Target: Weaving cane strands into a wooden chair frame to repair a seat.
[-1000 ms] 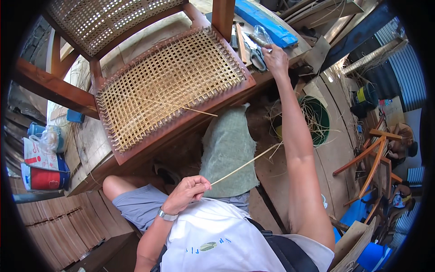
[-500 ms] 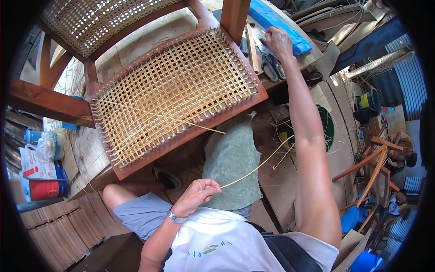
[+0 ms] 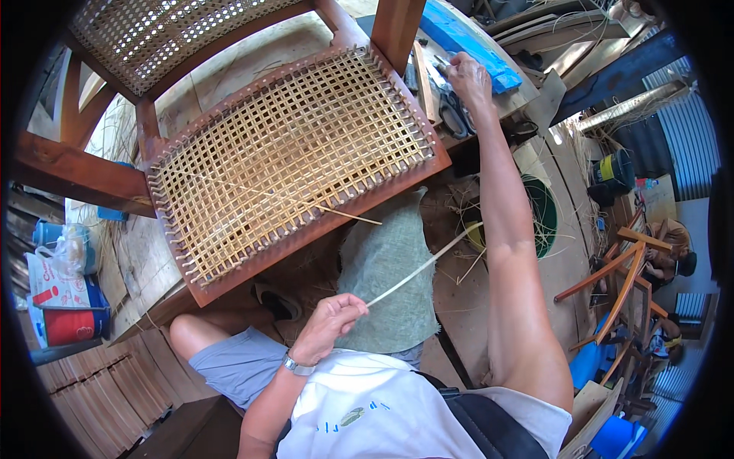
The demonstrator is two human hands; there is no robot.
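Workshop floor, chair seat half caned.
Near: left hand grip pinched closed on cane strand running right toward green basin. Mid: woven seat, loose strand across it. Far: right hand on cluttered desk by scissors, grip unclear. Step looks like fetching a tool; next needs a firm pick-up.

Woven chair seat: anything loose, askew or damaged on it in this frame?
One thing stands out: a single loose cane strand lies diagonally across the woven seat, against the square grid, its end poking past the wooden frame's front edge. The weave itself shows no visible breaks. The left hand pinches a separate strip.
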